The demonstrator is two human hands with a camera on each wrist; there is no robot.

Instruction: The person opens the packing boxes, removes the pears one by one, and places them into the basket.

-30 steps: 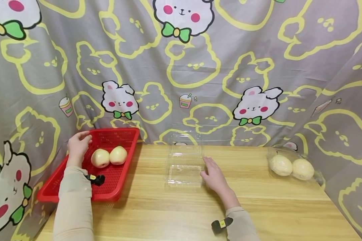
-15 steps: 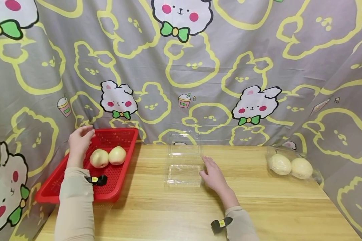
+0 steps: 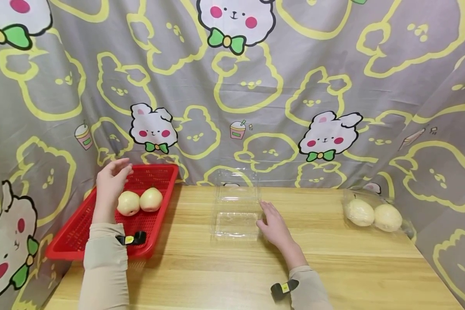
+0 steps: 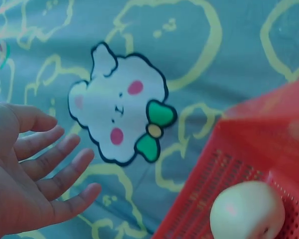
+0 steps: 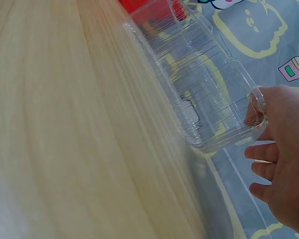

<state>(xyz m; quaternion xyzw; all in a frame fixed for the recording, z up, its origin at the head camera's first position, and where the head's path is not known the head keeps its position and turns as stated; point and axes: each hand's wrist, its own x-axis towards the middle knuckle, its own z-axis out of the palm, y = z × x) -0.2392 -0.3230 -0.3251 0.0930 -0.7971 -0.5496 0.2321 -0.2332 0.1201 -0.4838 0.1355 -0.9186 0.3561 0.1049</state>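
Observation:
My left hand (image 3: 112,178) is raised over the left side of a red plastic basket (image 3: 164,215). Its fingers (image 4: 65,179) are spread and loosely bent, with nothing in them. Two pale yellow pears (image 3: 128,203) lie side by side in the basket, right of that hand. A clear plastic clamshell box (image 3: 236,224) lies opened on the table, its lid tilted back towards the curtain. At the box's right side, my right hand (image 3: 277,230) has its thumb over the rim, seen through the plastic in the right wrist view; the other fingers (image 5: 261,191) are outside the wall.
At the table's right end, two pears (image 3: 373,215) sit packed in clear plastic. A patterned grey curtain (image 3: 255,107) surrounds the wooden table (image 3: 201,280) at the back and sides.
My left hand has moved a little to the right over the basket, still holding nothing. The right hand, the clamshell box and the pears have stayed in place.

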